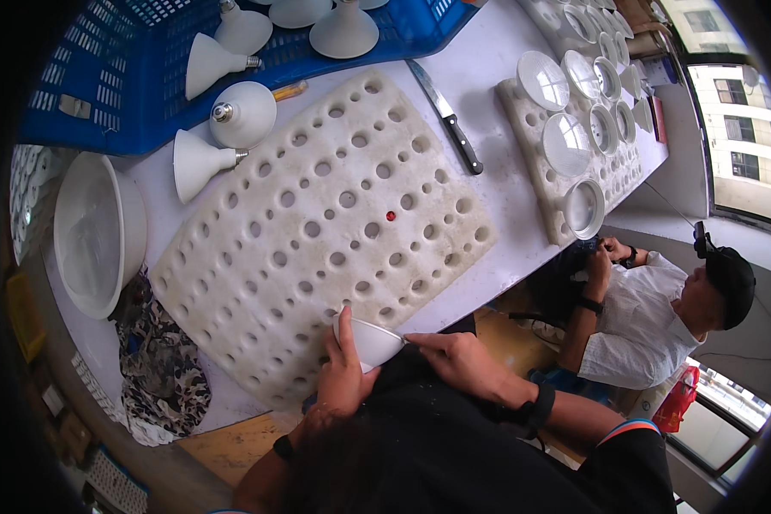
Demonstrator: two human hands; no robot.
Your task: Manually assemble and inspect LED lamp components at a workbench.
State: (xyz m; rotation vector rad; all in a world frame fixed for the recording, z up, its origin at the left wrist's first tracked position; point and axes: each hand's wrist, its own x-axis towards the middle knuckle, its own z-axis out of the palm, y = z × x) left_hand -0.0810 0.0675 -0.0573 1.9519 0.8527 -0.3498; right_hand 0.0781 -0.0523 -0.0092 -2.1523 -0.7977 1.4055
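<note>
My left hand [344,373] is closed around a white cone-shaped lamp bulb [375,343], tilted with its wide rim toward my right. My right hand [467,364] is at that rim, its index finger reaching to the edge and the other fingers curled; anything small between its fingertips is too small to make out. Both hands are in front of my body, at the near edge of a pale foam board [313,206] full of round holes. A small red piece [391,216] sits on the board.
Several white bulbs lie in and by a blue crate [158,68]. A knife [454,128] lies beyond the board. At left are a white basin [103,236] and camouflage cloth [158,368]. Another foam board [531,171] at right carries lamp parts and clear covers. A co-worker [647,317] sits at right.
</note>
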